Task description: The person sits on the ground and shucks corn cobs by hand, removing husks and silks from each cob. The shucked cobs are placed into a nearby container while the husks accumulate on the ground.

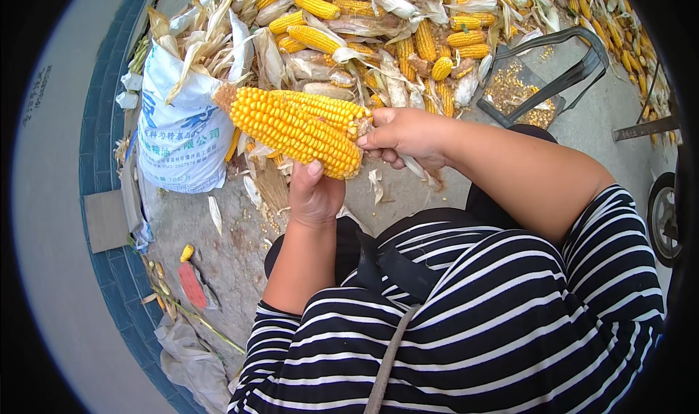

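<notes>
Two husked ears of yellow corn are held up before my body, crossing one over the other. My left hand (317, 190) grips the nearer corn ear (295, 132) from below, its thumb on the kernels near the right end. A brown silk tuft tips that ear at the left. Partly behind it lies the second corn ear (327, 108). My right hand (401, 138) pinches this ear at its right end with thumb and fingers. Some husk strips and brown silk hang under the right hand.
A white woven sack (183, 135) stuffed with husks stands at left. Beyond my hands spreads a heap of corn ears and husks (355, 31). A black-handled container with loose kernels (516, 89) sits at right, near a wheel (663, 217). A red block (192, 285) lies on the concrete.
</notes>
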A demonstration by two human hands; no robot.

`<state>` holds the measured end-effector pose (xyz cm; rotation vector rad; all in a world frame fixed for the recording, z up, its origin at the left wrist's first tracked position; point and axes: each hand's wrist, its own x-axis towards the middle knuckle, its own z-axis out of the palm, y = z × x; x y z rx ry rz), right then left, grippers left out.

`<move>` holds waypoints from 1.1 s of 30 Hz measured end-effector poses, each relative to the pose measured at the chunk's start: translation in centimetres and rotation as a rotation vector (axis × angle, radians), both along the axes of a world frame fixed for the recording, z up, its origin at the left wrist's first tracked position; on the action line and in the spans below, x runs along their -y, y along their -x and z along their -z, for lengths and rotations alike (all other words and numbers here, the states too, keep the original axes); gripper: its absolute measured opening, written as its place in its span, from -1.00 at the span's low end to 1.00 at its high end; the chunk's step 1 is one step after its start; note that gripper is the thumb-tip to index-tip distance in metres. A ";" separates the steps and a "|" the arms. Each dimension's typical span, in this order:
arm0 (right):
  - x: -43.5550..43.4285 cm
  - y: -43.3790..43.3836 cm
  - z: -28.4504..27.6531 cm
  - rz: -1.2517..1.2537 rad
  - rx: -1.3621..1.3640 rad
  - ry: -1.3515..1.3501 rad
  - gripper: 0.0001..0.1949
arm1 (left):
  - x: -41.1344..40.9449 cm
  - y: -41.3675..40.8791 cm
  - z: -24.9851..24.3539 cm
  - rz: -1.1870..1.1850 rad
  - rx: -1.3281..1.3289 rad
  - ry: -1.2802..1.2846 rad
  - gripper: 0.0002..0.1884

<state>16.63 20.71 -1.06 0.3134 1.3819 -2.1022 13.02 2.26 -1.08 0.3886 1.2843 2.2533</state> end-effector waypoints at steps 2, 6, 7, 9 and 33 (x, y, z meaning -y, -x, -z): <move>0.7 0.2 1.9 0.031 -0.201 -0.209 -0.64 | -0.3 0.3 0.3 -0.031 0.021 -0.035 -0.19; 1.0 -0.6 0.5 -0.052 -0.457 -0.616 -0.63 | -0.3 0.6 0.6 -0.034 0.106 -0.137 -0.21; 1.2 -0.7 0.1 -0.071 -0.459 -0.668 -0.63 | -0.2 0.9 0.6 -0.026 0.132 -0.166 -0.22; 1.3 -1.2 -1.1 -0.241 -0.511 -0.886 -0.61 | 0.0 1.3 0.9 0.002 0.197 -0.220 -0.27; -3.1 -2.9 0.8 0.293 -0.219 -0.511 -0.66 | -2.9 -0.7 0.6 -0.025 0.648 0.015 -0.40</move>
